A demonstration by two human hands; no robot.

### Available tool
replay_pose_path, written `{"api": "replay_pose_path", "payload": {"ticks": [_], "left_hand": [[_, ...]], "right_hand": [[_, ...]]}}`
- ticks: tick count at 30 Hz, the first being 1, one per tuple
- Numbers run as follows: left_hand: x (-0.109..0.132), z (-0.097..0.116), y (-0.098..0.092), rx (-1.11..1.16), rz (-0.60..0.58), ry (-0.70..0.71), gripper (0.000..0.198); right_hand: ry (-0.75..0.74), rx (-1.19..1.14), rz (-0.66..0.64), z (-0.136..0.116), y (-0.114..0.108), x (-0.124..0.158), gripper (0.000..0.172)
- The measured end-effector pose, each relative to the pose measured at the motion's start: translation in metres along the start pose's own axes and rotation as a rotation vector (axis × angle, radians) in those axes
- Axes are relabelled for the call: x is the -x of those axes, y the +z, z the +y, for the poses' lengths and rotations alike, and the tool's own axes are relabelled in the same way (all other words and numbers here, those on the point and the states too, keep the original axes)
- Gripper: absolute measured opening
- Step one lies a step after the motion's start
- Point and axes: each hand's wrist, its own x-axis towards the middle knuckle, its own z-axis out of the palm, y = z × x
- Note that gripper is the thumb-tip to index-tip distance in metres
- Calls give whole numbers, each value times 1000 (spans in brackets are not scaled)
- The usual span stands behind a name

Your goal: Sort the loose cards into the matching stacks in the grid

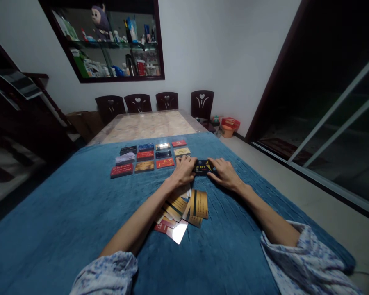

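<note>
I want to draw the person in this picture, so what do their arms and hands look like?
The left sleeve and right sleeve are loose and pale, with blue flower-like blotches. Both are bunched up well above the wrists, so the forearms are bare. The left hand and right hand wear no gloves, and I see no watch.

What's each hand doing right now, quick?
Left hand: closed, holding the left end of the black cards.
Right hand: closed, holding their right end.

Loose white sleeves [313,256] with a small blue print.
</note>
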Motion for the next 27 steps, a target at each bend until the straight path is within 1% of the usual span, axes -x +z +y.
{"api": "replay_pose_path", "payload": {"ticks": [6, 11, 18, 21, 27], "left_hand": [[1, -1, -5, -36, 15, -4, 51], [0, -8, -7, -83, 45, -16, 51], [0, -20, -19, -68, 66, -64, 47], [0, -26, -23, -67, 59, -90, 48], [-1, -44, -24, -74, 24, -144, 44]], "right_hand": [[-29, 27, 10, 3, -1, -5, 57], [-35, 46, -31, 0, -6, -16, 53], [-44, 50, -111, -3, -8, -47, 53], [-54, 31, -167, -5, -8, -61, 53], [-54, -3, -273, -16, -13, -87, 53]]}}
